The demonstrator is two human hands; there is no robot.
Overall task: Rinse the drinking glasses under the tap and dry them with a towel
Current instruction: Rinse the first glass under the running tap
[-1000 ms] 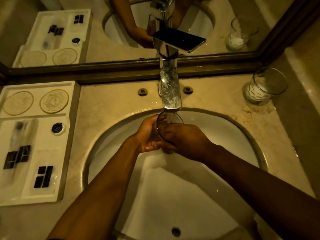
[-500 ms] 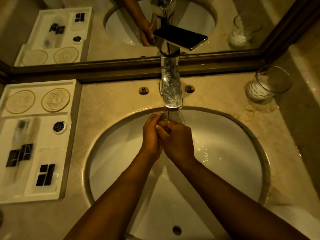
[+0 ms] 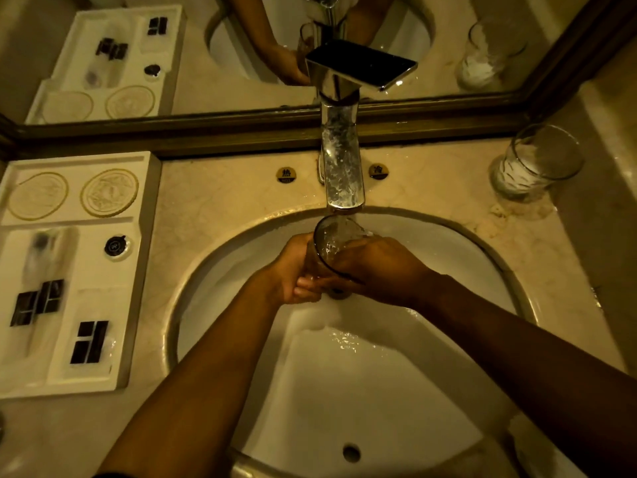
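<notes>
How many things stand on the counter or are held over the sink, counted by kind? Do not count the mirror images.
Glasses: 2, one held under the tap by the left hand and right hand, one on the counter at right.
Trays: 1.
Round coasters: 2.
Hot and cold badges: 2.
Total: 7

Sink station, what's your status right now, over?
Left hand and right hand both gripping glass under running tap. Second glass waiting on counter. Nothing in the way.
</notes>
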